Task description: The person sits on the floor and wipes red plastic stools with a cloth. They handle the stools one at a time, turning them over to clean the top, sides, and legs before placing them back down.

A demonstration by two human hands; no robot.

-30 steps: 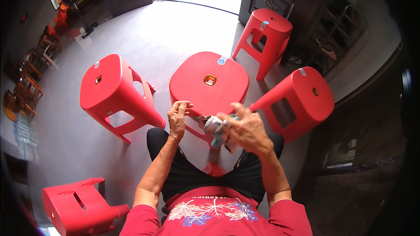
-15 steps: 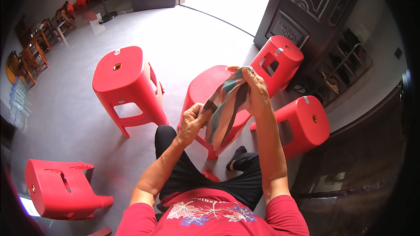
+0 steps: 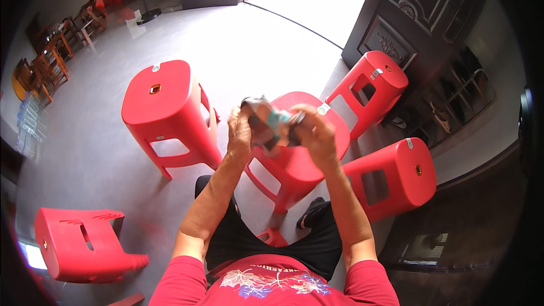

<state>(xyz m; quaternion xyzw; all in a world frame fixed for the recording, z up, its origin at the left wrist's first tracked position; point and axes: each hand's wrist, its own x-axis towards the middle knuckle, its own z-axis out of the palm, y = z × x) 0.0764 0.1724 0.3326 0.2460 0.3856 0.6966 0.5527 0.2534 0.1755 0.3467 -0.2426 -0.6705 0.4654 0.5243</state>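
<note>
In the head view, the soft cloth patterned in grey, teal and brownish orange [image 3: 271,120] is now a short, bunched, blurred bundle, whereas half a second ago it hung open in a long striped drape between the hands. A second ago it was crumpled under the right hand only, with the left hand apart from it. The left hand [image 3: 240,129] now sits farther up the view than half a second ago, and the two hands are nearly level, where the right one had been well above.

Both forearms rise from the short sleeves of the red shirt [image 3: 269,277] and lean inward. The left hand grasps the cloth's left end, its back toward the camera; the right hand [image 3: 315,134] grips the other end with curled fingers. The cloth appears in front of the left part of the red plastic stool with a rounded square seat [image 3: 303,164]; whether it touches the seat cannot be told.
</note>
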